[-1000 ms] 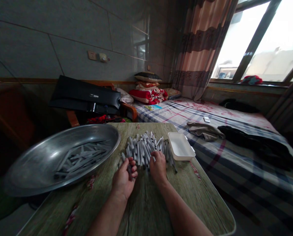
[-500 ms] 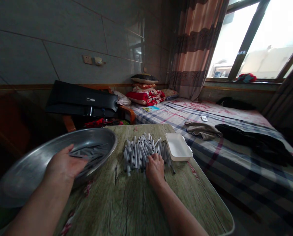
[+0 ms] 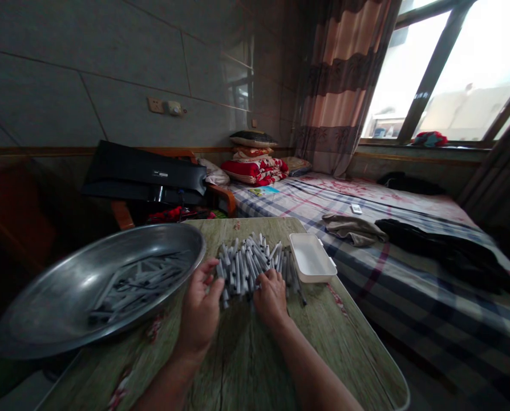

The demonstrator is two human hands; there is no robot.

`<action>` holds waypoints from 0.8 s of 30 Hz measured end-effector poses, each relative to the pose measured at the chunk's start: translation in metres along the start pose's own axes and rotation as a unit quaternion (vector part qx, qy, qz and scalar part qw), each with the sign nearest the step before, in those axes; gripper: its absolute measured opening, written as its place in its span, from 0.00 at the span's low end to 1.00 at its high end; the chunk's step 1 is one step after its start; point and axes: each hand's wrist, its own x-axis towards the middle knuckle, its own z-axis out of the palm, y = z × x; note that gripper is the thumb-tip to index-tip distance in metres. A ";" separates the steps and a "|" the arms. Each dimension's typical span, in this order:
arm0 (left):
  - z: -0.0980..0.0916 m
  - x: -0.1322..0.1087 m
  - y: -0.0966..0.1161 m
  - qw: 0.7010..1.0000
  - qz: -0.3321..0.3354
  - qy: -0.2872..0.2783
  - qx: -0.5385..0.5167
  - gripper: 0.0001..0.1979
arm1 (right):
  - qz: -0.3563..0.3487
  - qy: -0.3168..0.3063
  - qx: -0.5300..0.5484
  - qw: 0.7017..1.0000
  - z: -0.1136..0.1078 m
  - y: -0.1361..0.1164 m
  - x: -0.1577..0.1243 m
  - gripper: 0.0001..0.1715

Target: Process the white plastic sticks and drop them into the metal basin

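A pile of slim whitish pens [image 3: 242, 268] with dark ends lies on the wood-patterned table [image 3: 246, 359]. Beside the pile's left edge is my left hand [image 3: 201, 302], thumb and fingers apart and nothing seen between them. My right hand [image 3: 272, 297] rests at the near side of the pile, its fingers curled down onto pens; the fingertips are partly hidden. More pens [image 3: 139, 282] lie loose inside a large metal basin [image 3: 58, 291] on the left. Right of the pile stands a white plastic box [image 3: 312, 260] with nothing seen inside.
A bed [image 3: 353, 268] with a plaid sheet adjoins the table on the right, holding clothes [image 3: 353, 229] and a small white object [image 3: 356, 209]. Behind the basin, a black monitor-like panel [image 3: 148, 174] leans on a wooden chair [image 3: 223, 200].
My left hand has moved right, from over the basin to the left edge of the pen pile. My right hand has stayed at the pile with its fingers curled.
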 end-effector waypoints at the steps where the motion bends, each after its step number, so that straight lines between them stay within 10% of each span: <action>1: 0.011 -0.008 -0.004 0.999 -0.025 -0.032 -0.026 0.17 | 0.003 0.014 0.017 1.000 0.000 0.002 0.001 0.13; 6: 0.039 -0.026 -0.033 0.997 -0.061 -0.036 -0.022 0.15 | 0.037 0.085 0.055 0.994 -0.003 0.009 0.007 0.17; 24: 0.026 -0.034 -0.064 0.994 0.051 -0.025 0.089 0.13 | 0.054 0.027 -0.027 0.998 0.019 0.014 0.019 0.32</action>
